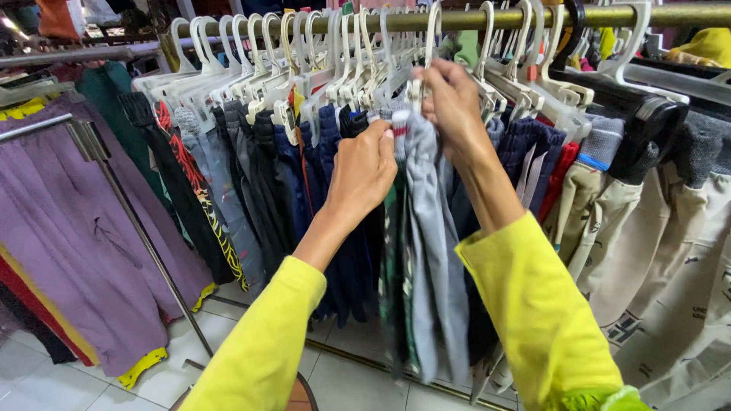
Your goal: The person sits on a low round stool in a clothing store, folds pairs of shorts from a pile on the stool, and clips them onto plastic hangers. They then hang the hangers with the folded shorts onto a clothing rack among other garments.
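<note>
- two yellow sleeves [533, 304] reach up from below, over a white tiled floor [358, 377].
- left hand [364, 171] is pinched shut on the top edge of the grey trousers [434, 251], which hang mid-rack.
- right hand [454, 106] is closed on the trousers' white hanger [426, 57].
- dark trousers [266, 175] crowd the metal rail [533, 17]; cream ones [662, 259] hang to the right.
- further left, purple garments [68, 228] hang on another rack.
</note>
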